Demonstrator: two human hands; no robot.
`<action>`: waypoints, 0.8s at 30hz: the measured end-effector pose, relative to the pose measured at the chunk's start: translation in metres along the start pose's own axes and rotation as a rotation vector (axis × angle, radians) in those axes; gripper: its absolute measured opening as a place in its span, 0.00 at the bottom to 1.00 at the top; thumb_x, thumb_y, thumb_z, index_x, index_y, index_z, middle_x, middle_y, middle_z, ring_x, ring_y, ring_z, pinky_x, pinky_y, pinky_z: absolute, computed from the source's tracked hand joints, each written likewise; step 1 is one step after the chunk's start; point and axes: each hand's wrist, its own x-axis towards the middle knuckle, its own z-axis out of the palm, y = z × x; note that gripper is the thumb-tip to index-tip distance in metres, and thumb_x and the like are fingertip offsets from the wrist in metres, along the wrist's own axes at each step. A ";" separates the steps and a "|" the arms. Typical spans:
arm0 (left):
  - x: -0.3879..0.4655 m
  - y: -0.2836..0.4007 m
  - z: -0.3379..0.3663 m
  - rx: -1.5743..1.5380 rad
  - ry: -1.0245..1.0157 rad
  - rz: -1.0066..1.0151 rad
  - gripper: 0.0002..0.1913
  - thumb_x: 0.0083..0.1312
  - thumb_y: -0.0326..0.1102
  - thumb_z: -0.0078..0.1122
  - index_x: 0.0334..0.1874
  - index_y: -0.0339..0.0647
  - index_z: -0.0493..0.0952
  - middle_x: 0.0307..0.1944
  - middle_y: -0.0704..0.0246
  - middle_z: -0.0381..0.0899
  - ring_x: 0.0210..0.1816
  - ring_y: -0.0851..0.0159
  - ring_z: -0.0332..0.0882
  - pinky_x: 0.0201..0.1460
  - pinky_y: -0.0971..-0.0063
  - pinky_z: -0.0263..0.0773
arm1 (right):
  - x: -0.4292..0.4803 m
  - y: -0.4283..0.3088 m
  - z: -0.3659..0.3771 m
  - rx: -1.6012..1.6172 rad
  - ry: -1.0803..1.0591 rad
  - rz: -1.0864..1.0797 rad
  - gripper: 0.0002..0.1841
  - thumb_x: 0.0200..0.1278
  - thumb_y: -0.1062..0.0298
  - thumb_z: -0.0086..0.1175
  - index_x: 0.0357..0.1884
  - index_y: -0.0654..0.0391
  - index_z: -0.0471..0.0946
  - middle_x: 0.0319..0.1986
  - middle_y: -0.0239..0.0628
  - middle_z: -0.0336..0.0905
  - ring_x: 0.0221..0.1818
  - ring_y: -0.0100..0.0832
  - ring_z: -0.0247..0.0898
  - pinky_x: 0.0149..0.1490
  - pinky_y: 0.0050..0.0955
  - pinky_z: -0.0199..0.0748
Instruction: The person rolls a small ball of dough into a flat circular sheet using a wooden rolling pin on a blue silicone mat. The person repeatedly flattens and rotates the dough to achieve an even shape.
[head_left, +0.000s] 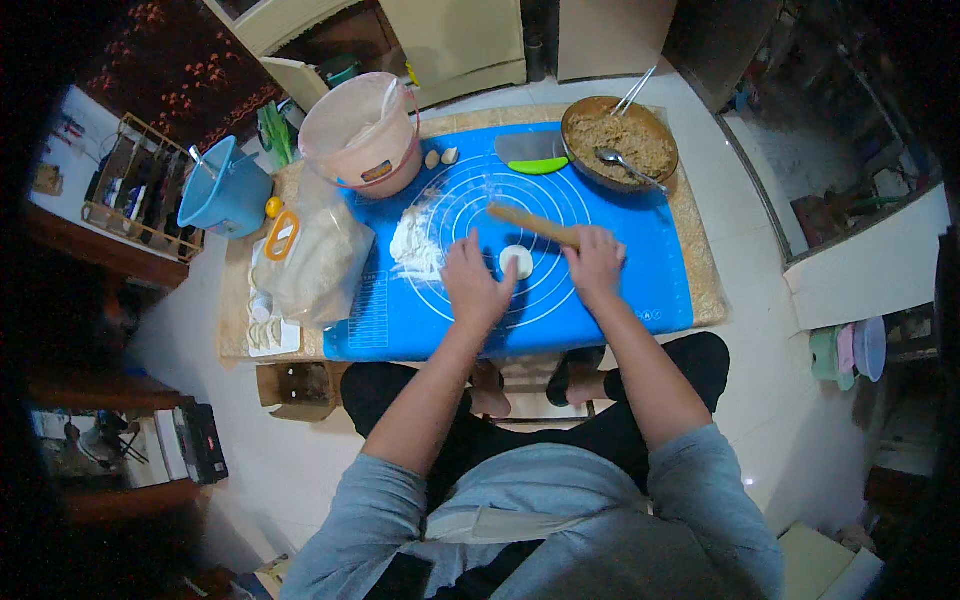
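A small round of white dough (525, 259) lies on a blue silicone pastry mat (637, 292) printed with white circles. My left hand (478, 289) is just left of it, fingers apart, with the thumb over the dough; whether it presses down I cannot tell. My right hand (598, 264) grips one end of a wooden rolling pin (525, 220), whose other end points up and left beyond the dough. A heap of white flour (417, 246) is spread on the mat left of my left hand.
Behind the flour stand a pink bucket (360, 150) and two small dough pieces (441, 157). A green-handled scraper (534, 152) lies beside a bowl of filling (619, 142) with a spoon. At left are a plastic bag with an orange handle (280, 235), a tray of dumplings (275, 336) and a blue bucket (229, 191).
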 end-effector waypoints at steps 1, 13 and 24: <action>-0.009 0.008 0.003 -0.009 -0.063 -0.050 0.47 0.68 0.54 0.76 0.80 0.27 0.68 0.68 0.45 0.74 0.68 0.40 0.74 0.71 0.45 0.67 | -0.005 0.002 -0.004 0.003 0.049 0.069 0.23 0.71 0.57 0.70 0.64 0.50 0.79 0.57 0.38 0.80 0.63 0.48 0.74 0.68 0.52 0.64; -0.011 -0.021 -0.001 -0.353 -0.163 0.147 0.35 0.69 0.31 0.72 0.79 0.38 0.73 0.80 0.46 0.67 0.79 0.39 0.68 0.81 0.48 0.67 | -0.008 0.006 -0.014 0.123 0.080 -0.008 0.24 0.70 0.59 0.70 0.66 0.49 0.81 0.57 0.40 0.79 0.66 0.47 0.72 0.70 0.54 0.63; -0.016 -0.036 -0.026 0.234 -0.277 0.261 0.49 0.80 0.61 0.58 0.86 0.22 0.57 0.89 0.40 0.51 0.91 0.36 0.45 0.91 0.40 0.42 | -0.032 -0.028 -0.038 0.023 -0.233 -0.276 0.37 0.78 0.54 0.64 0.84 0.54 0.67 0.82 0.47 0.64 0.86 0.52 0.55 0.86 0.60 0.47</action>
